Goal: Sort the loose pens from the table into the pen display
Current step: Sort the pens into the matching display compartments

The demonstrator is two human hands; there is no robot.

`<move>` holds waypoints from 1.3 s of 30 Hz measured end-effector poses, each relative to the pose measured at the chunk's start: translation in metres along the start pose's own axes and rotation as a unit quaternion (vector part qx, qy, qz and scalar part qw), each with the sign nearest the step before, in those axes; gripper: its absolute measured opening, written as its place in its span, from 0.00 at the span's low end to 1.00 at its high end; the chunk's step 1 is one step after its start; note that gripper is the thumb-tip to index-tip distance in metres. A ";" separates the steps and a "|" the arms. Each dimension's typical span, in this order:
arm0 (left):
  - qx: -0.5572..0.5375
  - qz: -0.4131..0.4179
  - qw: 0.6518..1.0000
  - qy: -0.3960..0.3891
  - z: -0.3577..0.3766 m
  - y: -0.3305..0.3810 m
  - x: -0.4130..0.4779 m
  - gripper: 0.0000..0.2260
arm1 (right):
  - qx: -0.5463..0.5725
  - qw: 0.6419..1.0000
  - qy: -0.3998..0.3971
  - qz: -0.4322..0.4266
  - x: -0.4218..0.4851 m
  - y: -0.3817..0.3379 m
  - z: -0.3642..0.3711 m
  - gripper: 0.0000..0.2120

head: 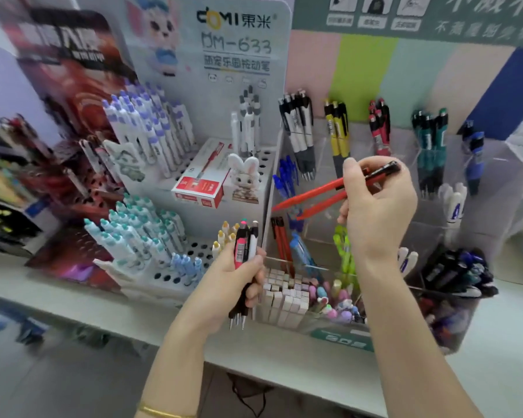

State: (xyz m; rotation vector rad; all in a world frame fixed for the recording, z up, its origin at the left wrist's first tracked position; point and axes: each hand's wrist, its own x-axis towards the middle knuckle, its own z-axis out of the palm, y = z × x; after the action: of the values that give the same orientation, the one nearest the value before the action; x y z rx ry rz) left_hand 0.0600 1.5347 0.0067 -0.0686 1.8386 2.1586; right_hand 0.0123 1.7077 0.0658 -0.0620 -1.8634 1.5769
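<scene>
While both hands hold pens above a pale table [73,300], a person faces a crowded pen display [435,182].

The right hand [378,206] pinches two slim red pens [314,197] near their dark clip ends, tips slanting down-left over the clear, glossy compartments. The left hand [239,285] is curled tight around a small bundle of pens [245,251], one pink, one white, black grips and metal tips pointing down. Upper compartments hold separate upright clusters: black-and-white, yellow, red, green and blue pens. A lower compartment holds two red pens [280,239]; beside it are blue and green ones. In front, a clear tray holds pale rectangular blocks [284,297] packed together. To the left, a white perforated stand [200,248] carries rows of purple-capped and teal-capped pens, with a red-and-white cardboard box [203,182] and a rabbit figure [245,176] on its step.
</scene>
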 end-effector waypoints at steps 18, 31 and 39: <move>-0.126 0.003 0.988 -0.091 -0.012 0.013 0.013 0.11 | -0.242 0.930 -0.268 0.064 -0.019 0.020 0.028 0.10; -0.079 -0.004 0.966 -0.248 0.016 0.034 0.033 0.14 | -0.010 0.929 -0.321 0.184 0.002 -0.012 -0.006 0.02; -0.057 -0.003 0.953 -0.299 0.044 0.052 0.043 0.10 | 0.078 0.919 -0.317 0.222 0.020 -0.010 -0.027 0.05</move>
State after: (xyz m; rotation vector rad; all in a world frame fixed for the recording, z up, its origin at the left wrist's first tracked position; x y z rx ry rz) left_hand 0.0124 1.5794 0.0545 0.4997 1.3607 1.9795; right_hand 0.0153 1.7370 0.0850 0.1220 -2.3111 2.2563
